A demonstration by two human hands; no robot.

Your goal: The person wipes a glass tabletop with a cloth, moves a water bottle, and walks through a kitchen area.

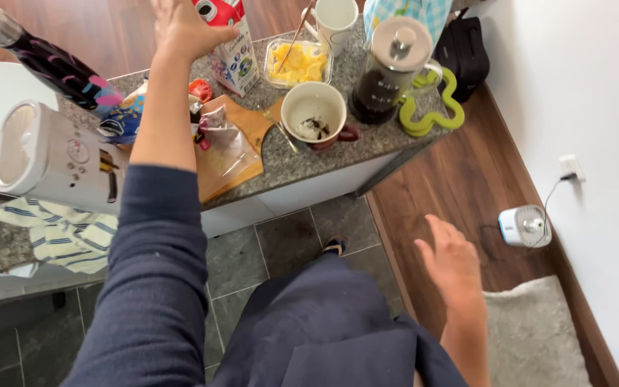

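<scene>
- Your left hand (180,29) is stretched way out ahead of you, arm nearly straight, dark blue sleeve pushed up to about the elbow so the forearm's bare.
- Its fingers are curled and the thumb sticks out to the right; the fingertips are cut off by the top edge.
- Your right hand (453,261) hangs low at your side, palm down, fingers loosely spread and relaxed, holding nothing.
- That forearm's bare too.

Counter (367,147): carton (232,50) behind board (241,132); mug (315,115) right of board; press (388,72) right of mug; toaster (51,158) left.
</scene>
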